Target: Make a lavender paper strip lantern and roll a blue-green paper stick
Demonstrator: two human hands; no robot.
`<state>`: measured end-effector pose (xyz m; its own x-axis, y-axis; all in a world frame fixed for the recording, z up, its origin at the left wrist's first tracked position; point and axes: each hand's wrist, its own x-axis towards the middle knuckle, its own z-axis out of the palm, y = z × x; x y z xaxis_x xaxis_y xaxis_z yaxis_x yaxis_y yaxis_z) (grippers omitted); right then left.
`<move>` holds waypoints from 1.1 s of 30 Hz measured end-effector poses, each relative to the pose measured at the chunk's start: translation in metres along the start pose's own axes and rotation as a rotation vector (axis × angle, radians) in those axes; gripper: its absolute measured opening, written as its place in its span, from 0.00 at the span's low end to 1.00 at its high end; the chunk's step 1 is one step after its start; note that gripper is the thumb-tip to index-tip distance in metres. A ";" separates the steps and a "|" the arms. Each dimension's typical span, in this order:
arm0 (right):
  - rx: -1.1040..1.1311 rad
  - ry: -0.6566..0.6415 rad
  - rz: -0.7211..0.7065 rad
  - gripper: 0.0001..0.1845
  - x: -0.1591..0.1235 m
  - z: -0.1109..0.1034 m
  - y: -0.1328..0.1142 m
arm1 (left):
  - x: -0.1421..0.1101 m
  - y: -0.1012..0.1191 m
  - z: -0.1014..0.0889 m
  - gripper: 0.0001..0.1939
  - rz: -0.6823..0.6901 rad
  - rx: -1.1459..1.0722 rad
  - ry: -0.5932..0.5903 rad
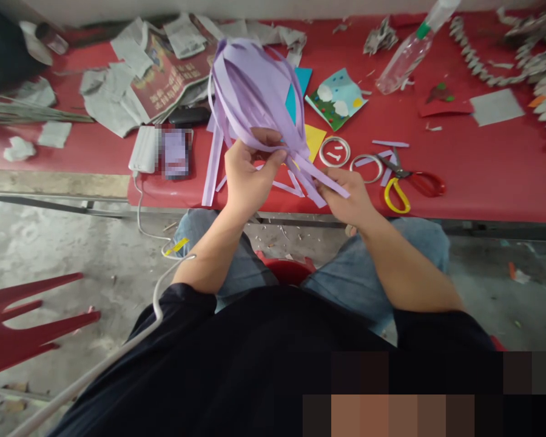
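Note:
A loose, rounded bundle of purple paper strips [246, 91] is held up over the red table. My left hand [255, 170] is closed on the gathered strips, thumb and fingers pinching where they come together. At the strips' lower right ends is my right hand [348, 191], its fingers curled around or behind a few tails; some fingertips are hidden. Scissors [403, 174] with one yellow and one red handle lie open to the right. Two rolls of tape [335, 152] and cut purple scraps [390, 144] lie close to my right hand.
Newspaper sheets [173, 73] cover the back left. A white power bank [144, 150] with a cable lies left of my hands. A decorated card [337, 99], a clear bottle [403, 64] and a folded paper chain [477, 70] are farther right. A red chair [31, 303] stands lower left.

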<state>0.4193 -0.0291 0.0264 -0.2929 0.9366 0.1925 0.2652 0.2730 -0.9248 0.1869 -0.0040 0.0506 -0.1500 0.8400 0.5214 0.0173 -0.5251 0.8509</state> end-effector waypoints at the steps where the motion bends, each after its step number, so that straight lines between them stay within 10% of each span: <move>1: 0.005 -0.005 -0.005 0.10 0.000 0.000 -0.001 | 0.000 0.000 0.000 0.12 0.005 0.001 -0.001; 16: -0.119 0.063 0.024 0.24 0.006 -0.024 -0.003 | 0.001 0.008 -0.005 0.08 -0.022 0.060 -0.030; 22: -0.210 0.110 -0.047 0.27 0.007 -0.036 -0.009 | 0.004 0.001 -0.012 0.08 -0.189 -0.015 -0.379; 33: -0.204 0.025 -0.256 0.21 -0.004 -0.004 -0.006 | -0.031 -0.037 0.039 0.18 -0.023 -0.167 -0.364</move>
<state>0.4226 -0.0338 0.0324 -0.3518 0.8364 0.4204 0.3654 0.5361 -0.7609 0.2293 -0.0050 0.0054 0.2120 0.8298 0.5163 -0.1478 -0.4950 0.8562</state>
